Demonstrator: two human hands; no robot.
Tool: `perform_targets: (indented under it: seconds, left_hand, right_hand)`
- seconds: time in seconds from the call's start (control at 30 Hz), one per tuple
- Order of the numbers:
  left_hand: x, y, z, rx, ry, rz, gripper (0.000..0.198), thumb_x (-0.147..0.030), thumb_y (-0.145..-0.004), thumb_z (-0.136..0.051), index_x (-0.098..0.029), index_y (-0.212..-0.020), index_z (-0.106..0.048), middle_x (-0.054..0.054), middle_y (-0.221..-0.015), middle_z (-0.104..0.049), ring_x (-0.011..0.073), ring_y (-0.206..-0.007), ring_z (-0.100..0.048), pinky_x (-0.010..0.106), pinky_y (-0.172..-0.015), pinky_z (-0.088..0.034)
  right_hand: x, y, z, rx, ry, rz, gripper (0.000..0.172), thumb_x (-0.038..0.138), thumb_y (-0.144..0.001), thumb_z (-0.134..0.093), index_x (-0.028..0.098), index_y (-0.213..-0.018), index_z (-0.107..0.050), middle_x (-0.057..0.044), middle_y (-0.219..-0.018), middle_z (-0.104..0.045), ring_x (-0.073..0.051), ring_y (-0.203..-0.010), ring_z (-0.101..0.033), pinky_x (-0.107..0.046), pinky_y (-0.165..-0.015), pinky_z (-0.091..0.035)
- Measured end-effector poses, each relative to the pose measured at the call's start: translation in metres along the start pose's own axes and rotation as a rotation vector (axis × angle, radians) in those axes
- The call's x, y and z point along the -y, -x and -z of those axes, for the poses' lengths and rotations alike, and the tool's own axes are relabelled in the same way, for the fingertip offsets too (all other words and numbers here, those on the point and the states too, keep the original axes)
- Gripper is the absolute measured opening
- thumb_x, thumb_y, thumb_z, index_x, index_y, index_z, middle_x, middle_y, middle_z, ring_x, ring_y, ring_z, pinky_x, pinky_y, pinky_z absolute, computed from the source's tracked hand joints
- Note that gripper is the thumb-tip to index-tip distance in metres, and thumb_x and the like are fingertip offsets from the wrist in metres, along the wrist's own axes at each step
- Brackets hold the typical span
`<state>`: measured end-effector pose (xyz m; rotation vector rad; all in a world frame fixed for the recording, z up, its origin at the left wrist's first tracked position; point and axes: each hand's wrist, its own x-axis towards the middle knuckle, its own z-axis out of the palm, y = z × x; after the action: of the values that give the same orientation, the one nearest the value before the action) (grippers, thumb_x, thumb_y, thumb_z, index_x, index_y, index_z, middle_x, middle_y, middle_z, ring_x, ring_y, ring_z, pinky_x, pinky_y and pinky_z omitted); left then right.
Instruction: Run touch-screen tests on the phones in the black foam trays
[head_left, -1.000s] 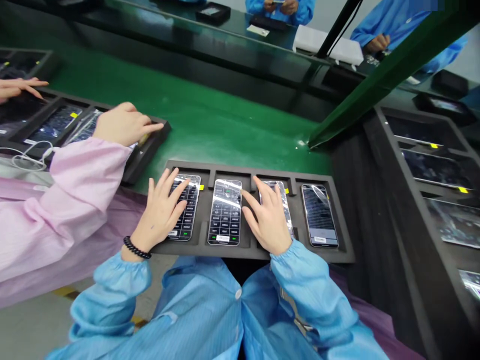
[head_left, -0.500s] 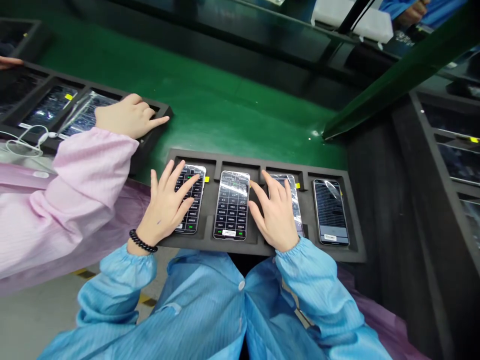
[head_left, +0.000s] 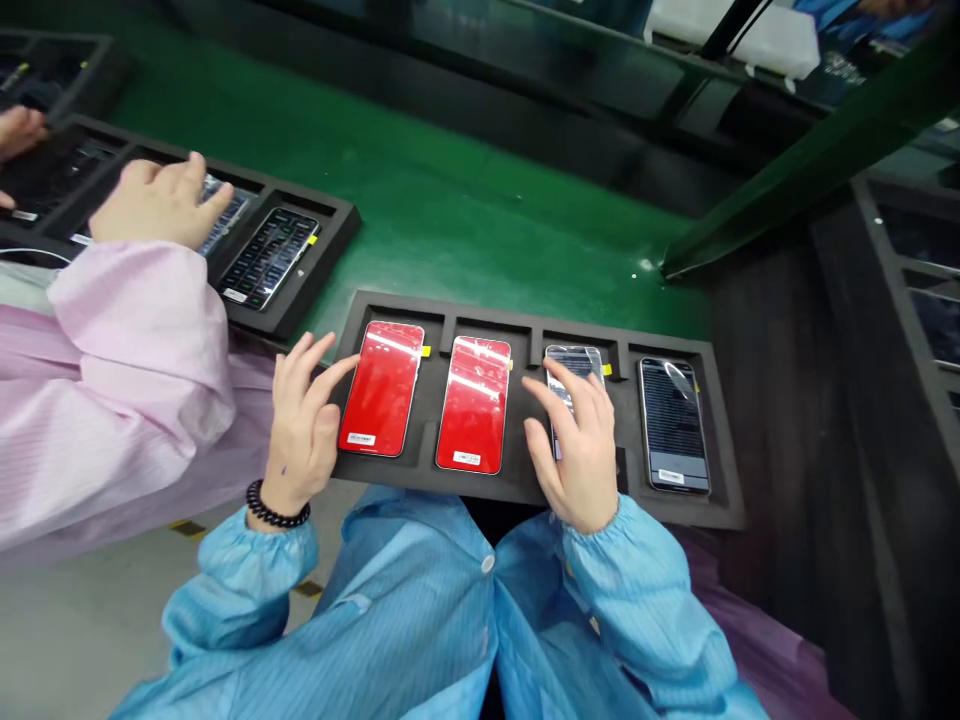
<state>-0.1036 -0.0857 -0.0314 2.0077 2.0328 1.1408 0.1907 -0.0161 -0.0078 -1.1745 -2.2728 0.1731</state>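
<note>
A black foam tray (head_left: 517, 490) lies across my lap with phones in its slots. The leftmost phone (head_left: 381, 390) glows solid red, and so does the second phone (head_left: 474, 405). My left hand (head_left: 304, 425) is open at the left edge of the first phone, its index fingertip beside the upper edge. My right hand (head_left: 576, 440) is open over the third phone (head_left: 574, 354), covering much of its screen; whether the fingers touch the glass I cannot tell. At the right end the fourth phone (head_left: 673, 425) shows lines of text on a dark screen.
To the left, a co-worker's hand (head_left: 161, 200) in a pink sleeve hovers over another foam tray (head_left: 341, 240) of phones. Green bench surface (head_left: 480, 230) stretches behind my tray. A green post (head_left: 780, 165) and stacked trays (head_left: 862, 280) stand at the right.
The first two phones have turned from test menus to solid red. My left hand has drawn back left off the first phone. The co-worker's hand has moved left, uncovering a phone.
</note>
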Motion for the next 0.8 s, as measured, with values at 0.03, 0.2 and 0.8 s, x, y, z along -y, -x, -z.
perform_targets:
  seconds: [0.03, 0.2, 0.8]
  left_hand:
    - [0.0, 0.008, 0.002, -0.032, -0.009, -0.006, 0.054, -0.045, -0.107, -0.025, -0.018, -0.135, -0.062, 0.014, -0.153, -0.05, 0.031, -0.151, -0.035, 0.058, -0.128, -0.019]
    - [0.014, 0.053, 0.014, -0.202, -0.117, -0.138, 0.035, -0.028, -0.099, -0.044, -0.025, -0.115, -0.075, 0.006, -0.141, -0.063, 0.0318, -0.141, -0.049, 0.064, -0.126, -0.023]
    - [0.022, 0.072, 0.024, 0.17, -0.15, -0.108, 0.055, -0.053, -0.103, -0.027, -0.032, -0.146, -0.054, 0.004, -0.165, -0.033, 0.0353, -0.155, -0.023, 0.065, -0.128, -0.003]
  right_hand:
    - [0.005, 0.005, 0.002, 0.014, -0.022, 0.014, 0.033, 0.022, -0.101, -0.048, 0.017, -0.13, -0.061, -0.017, -0.144, -0.058, -0.029, -0.131, -0.056, -0.055, -0.12, -0.035]
    - [0.017, 0.021, -0.003, 0.08, -0.142, 0.212, 0.027, 0.02, -0.099, -0.05, 0.018, -0.118, -0.068, -0.015, -0.136, -0.064, -0.026, -0.121, -0.06, -0.053, -0.118, -0.037]
    - [0.016, 0.022, -0.016, 0.364, -0.046, 0.395, 0.039, 0.037, -0.103, -0.047, 0.023, -0.137, -0.061, -0.015, -0.155, -0.051, -0.028, -0.134, -0.052, -0.062, -0.121, -0.029]
